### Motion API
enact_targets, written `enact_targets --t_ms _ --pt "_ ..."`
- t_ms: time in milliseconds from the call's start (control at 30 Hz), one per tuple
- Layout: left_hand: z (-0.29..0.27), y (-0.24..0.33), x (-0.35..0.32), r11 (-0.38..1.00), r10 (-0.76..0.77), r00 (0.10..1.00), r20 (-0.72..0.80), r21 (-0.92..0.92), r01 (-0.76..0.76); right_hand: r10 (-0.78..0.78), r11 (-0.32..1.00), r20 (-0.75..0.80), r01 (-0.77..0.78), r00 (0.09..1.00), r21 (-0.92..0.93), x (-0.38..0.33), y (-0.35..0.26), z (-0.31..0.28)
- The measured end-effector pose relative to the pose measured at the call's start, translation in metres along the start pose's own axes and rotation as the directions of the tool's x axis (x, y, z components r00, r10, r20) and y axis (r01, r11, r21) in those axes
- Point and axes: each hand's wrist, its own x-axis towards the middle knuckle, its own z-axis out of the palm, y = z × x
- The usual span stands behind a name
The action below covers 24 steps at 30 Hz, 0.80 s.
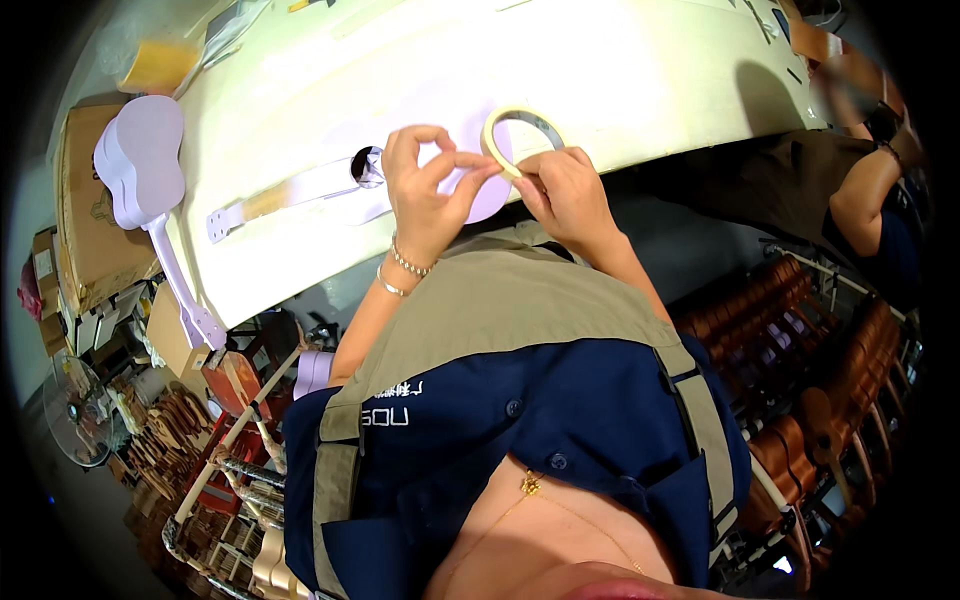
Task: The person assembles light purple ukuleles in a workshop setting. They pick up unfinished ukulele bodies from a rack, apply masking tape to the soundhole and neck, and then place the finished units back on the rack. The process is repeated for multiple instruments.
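Observation:
A roll of cream masking tape stands on edge between my hands, above the table. My right hand grips the roll's lower rim with thumb and fingers. My left hand pinches thumb and index finger together at the roll's near edge, seemingly on the tape's end; its other fingers are curled and raised. Beneath both hands a lilac ukulele lies flat, its neck pointing left. A yellowish strip covers part of the neck near the headstock, and my left hand partly hides the body and the sound hole.
Lilac ukuleles lean together at the pale table's left end, beside cardboard boxes. Racks of brown instrument bodies stand behind me on the right. Another person's arm is at the far right. A fan stands at left.

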Motion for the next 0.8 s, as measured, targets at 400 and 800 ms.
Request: enact_targets --t_ms 400,800 --pt "0.026 0.027 -0.017 0.984 0.033 0.998 -0.047 0.175 -0.024 0.407 0.912 -0.164 -0.39 0.898 0.126 -0.023 -0.002 0.006" --pt "0.041 -0.062 0.011 0.92 -0.288 0.883 0.37 0.362 0.148 0.729 0.667 -0.28 -0.558 0.625 0.493 -0.017 0.129 -0.043"
